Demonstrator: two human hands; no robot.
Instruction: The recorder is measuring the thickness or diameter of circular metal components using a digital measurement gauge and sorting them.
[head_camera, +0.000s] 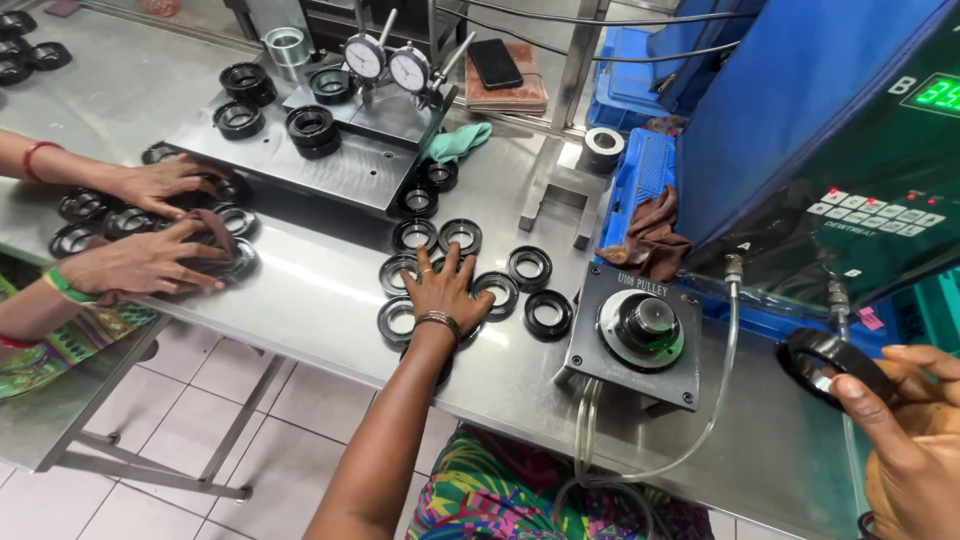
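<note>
our left hand (443, 290) lies flat and open on black rings (528, 266) on the steel table (330, 300) | our right hand (915, 440) grips one black ring (822, 365) beside the test fixture (640, 332)

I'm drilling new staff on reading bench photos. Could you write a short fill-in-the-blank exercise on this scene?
1. The left hand lies flat on black ____ spread over the steel table.
2. The right hand holds ____ black ring off the table.
3. Behind the raised plate stand ____ dial gauges.
4. A co-worker's hands work at the table's ____ end.

Missing words: rings; one; two; left
</note>
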